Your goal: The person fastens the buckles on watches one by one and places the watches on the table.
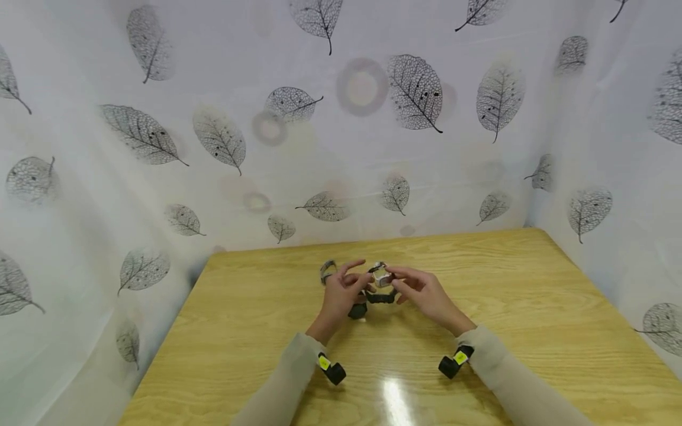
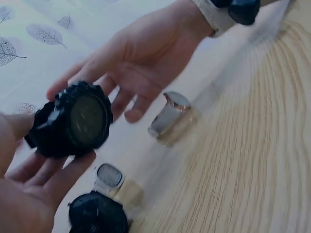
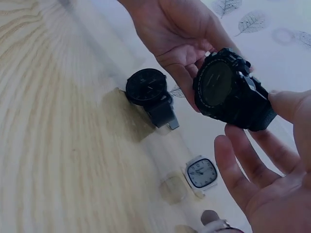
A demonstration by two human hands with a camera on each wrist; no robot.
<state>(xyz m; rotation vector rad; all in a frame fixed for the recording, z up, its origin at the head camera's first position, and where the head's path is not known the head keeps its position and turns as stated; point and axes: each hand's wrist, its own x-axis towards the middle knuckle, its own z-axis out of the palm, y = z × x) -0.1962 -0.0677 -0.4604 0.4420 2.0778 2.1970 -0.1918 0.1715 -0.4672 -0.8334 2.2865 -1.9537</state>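
A chunky black watch [image 2: 87,121] is held between both hands, its round dial turned towards the wrist cameras. My left hand [image 1: 338,293] grips one side, with its thumb on the strap and fingers below in the left wrist view. On the other side my right hand [image 1: 428,293] has its thumb on the strap end, and its fingers [image 3: 255,153] reach beneath the case. Close under the hands, a black round-dial watch [image 3: 146,87] rests on the table. A square white-dial watch [image 3: 201,172] stands beside it, and a mesh-band watch with rose-gold trim [image 2: 170,114] is farther right.
Another grey watch [image 1: 327,272] stands on the wooden table [image 1: 256,355] past the left hand. Behind and along both sides hangs a white curtain [image 1: 346,154] with a leaf print. Each sleeve carries a small black wrist camera [image 1: 333,370].
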